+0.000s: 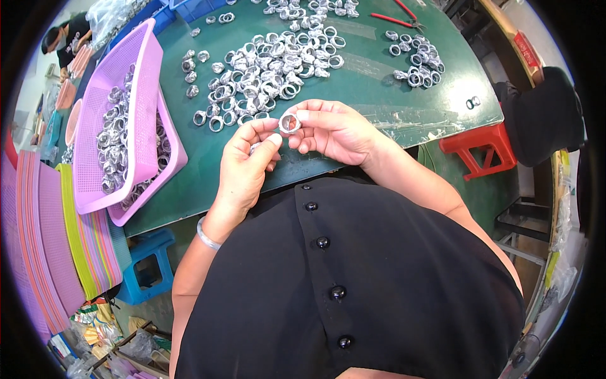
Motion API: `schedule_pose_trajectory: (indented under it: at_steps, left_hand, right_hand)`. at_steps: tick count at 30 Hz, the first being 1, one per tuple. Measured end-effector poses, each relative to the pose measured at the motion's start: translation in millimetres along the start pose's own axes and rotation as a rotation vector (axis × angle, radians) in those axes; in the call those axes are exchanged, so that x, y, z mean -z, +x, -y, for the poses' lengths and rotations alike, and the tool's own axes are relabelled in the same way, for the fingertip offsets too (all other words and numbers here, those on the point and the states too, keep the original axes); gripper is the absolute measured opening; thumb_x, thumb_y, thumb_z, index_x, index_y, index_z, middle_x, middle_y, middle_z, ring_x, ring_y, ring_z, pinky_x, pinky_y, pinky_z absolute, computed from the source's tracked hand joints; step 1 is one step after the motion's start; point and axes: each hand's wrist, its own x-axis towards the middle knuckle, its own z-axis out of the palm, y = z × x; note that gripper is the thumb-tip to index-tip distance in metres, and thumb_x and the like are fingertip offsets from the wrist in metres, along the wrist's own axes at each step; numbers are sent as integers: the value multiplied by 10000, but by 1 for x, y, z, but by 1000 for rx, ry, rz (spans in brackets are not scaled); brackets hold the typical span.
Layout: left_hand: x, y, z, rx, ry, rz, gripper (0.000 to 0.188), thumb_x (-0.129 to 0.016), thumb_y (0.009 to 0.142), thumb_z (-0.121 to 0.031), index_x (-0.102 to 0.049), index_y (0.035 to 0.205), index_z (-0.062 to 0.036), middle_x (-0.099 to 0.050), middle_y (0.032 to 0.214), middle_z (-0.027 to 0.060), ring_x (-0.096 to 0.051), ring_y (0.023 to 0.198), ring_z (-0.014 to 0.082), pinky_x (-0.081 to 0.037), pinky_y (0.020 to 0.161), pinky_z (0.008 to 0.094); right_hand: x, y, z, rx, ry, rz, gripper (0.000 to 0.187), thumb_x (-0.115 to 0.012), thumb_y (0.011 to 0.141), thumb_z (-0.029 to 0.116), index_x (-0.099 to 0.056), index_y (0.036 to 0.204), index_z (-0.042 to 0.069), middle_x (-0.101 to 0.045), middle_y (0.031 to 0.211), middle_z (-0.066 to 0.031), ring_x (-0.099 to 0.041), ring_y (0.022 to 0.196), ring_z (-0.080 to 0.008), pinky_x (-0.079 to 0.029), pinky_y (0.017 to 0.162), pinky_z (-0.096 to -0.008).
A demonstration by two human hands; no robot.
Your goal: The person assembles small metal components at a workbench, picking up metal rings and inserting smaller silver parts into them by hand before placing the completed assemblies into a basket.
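Note:
Near the front edge of the green table, my right hand (334,131) pinches a silver metal ring (290,123) between thumb and fingers, its round opening facing me. My left hand (246,158) is closed beside it, with the index fingertip close to the ring's left side. Another silver piece (254,148), probably a ring, shows partly between the left thumb and fingers; the rest of it is hidden. Just beyond my hands spreads a loose heap of similar silver rings (271,69).
Purple mesh baskets (154,63) holding more rings overlap at the table's left edge. A smaller ring group (420,60), red-handled pliers (401,14) and two dark rings (473,102) lie to the right. A red stool (483,148) and a blue stool (148,268) flank the table. Another person (66,41) is far left.

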Motion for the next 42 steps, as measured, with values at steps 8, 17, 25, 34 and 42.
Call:
schedule_pose_trajectory:
  at_steps: [8,17,25,34,42]
  left_hand:
    - [-3,3,11,-286,284,43,409,-633,768,-5,-509,1158,-24,-501,769,-18,-453,694,44,-356,630,162]
    - [4,5,10,-162,124,134,340,-606,815,-84,-519,1142,-49,-505,787,-15,-461,661,59,-366,562,171]
    - [20,5,14,4,-389,345,387,-587,840,-140,-447,1188,-48,-538,859,45,-490,656,96,-398,560,199]
    - [18,3,11,-34,-377,398,348,-562,851,-125,-438,1170,-64,-538,882,82,-519,684,130,-415,552,216]
    - [31,12,16,79,-837,510,284,-439,872,-162,-429,1121,-26,-518,1065,213,-586,907,308,-542,632,356]
  right_hand:
    - [-6,0,-7,7,-90,-92,151,-550,863,142,-528,931,9,-592,839,-77,-580,705,-138,-480,571,-243]
    - [-10,-3,-8,11,-248,-117,163,-556,864,174,-527,883,15,-584,776,-68,-571,640,-124,-462,541,-217]
    - [-11,-7,-4,32,-412,-125,160,-523,885,175,-534,901,16,-586,792,-64,-574,650,-124,-459,554,-216]
    - [-2,-3,6,89,-616,-176,129,-546,854,125,-551,915,12,-582,782,-49,-568,669,-103,-458,572,-213]
    - [15,29,17,629,-1739,-396,251,-600,732,96,-567,976,42,-561,894,-141,-551,858,-324,-451,758,-381]
